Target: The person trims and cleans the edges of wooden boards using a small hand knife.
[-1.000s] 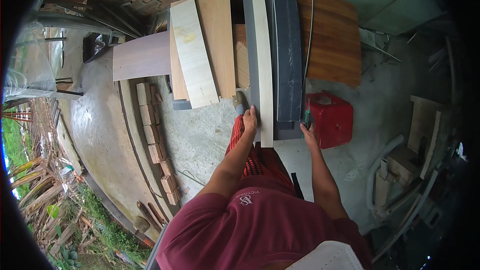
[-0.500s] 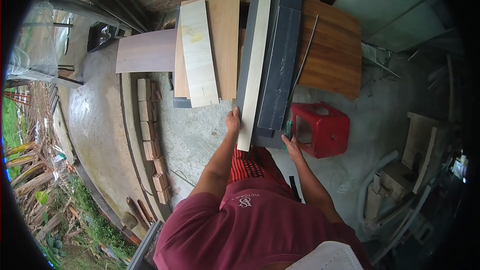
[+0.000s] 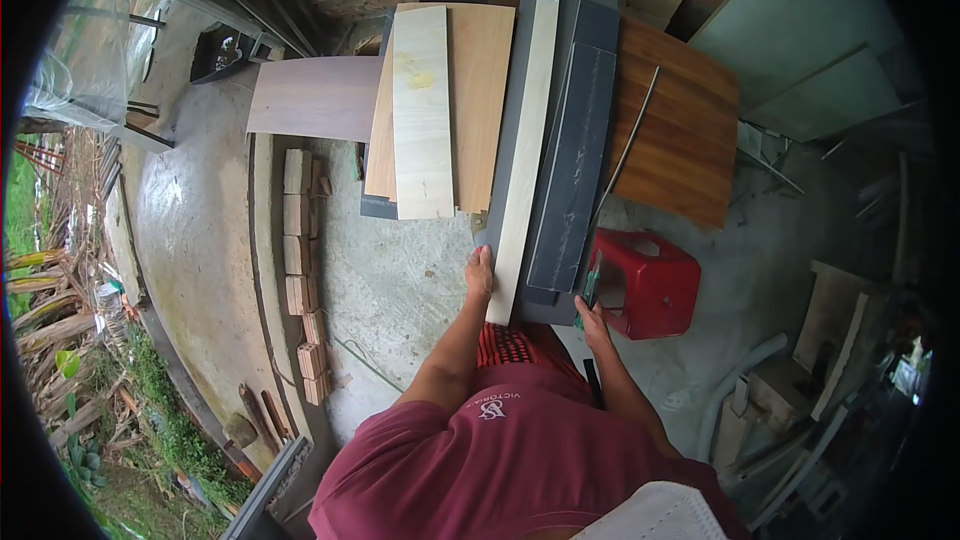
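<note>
My left hand is closed on the left edge of a wide dark grey board, near its close end. A long pale wooden strip lies lengthwise on that board, beside my left fingers. To the right of the strip, a narrower dark panel with light scuff marks rests on top too. My right hand is at the board's right close corner, its fingers wrapped round a slim green tool whose exact kind is hard to make out. A thin metal rod slants just beyond the tool.
Left of the dark board lie a light wood panel and a whitish plank. A reddish-brown panel extends to the right. A red plastic stool stands by my right hand. Stacked bricks line a low ledge at left.
The view has shifted, so the boards, stool and both hands appear lower and slightly further right. Both hands keep their holds, and the boards keep their arrangement.
</note>
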`<state>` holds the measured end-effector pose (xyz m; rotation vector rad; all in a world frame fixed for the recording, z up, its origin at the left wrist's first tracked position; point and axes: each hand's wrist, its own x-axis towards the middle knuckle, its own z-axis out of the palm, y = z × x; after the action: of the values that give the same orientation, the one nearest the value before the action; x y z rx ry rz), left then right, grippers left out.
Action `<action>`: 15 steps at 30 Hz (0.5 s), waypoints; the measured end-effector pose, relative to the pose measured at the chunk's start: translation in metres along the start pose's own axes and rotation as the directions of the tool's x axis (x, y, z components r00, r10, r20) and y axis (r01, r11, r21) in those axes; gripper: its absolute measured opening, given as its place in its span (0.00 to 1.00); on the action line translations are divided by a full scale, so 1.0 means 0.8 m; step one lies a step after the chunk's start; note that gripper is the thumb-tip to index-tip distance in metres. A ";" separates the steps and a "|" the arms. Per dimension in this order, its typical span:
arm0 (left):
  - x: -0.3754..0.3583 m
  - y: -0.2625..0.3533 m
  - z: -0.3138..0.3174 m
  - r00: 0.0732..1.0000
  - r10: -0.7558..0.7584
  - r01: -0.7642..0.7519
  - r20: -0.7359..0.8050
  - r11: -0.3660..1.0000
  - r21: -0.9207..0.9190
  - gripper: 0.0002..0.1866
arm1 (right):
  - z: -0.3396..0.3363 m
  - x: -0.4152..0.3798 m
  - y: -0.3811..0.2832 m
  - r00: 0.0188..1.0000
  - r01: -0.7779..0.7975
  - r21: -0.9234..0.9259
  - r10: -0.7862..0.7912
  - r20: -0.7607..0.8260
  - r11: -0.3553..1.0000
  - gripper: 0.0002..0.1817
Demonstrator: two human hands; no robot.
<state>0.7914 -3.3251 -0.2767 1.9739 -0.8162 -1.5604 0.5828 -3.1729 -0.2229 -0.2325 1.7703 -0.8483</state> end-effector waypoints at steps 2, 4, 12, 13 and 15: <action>0.002 -0.002 0.002 1.000 -0.020 0.020 0.012 0.999 -0.026 0.21 | -0.002 0.000 -0.006 1.000 -0.007 -0.023 0.007 -0.007 1.000 0.31; 0.001 0.002 0.005 0.999 -0.038 0.039 0.025 0.998 -0.050 0.20 | -0.008 0.012 -0.001 1.000 -0.013 -0.067 0.013 0.002 0.998 0.32; -0.002 0.025 0.014 1.000 0.005 -0.003 0.021 0.996 -0.094 0.20 | -0.012 0.019 -0.040 0.998 -0.057 -0.140 0.054 -0.024 0.989 0.35; 0.005 0.015 0.015 1.000 0.003 -0.001 0.022 0.996 -0.091 0.20 | -0.012 0.021 -0.035 0.997 -0.060 -0.117 0.055 -0.047 0.991 0.35; 0.016 -0.003 0.017 0.999 0.045 -0.044 -0.027 0.999 0.026 0.22 | -0.012 0.024 -0.021 0.995 -0.073 -0.090 0.066 -0.072 0.993 0.35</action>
<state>0.7809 -3.3329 -0.2903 1.9771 -0.8668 -1.5018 0.5627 -3.1914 -0.2252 -0.2031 1.8739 -0.7329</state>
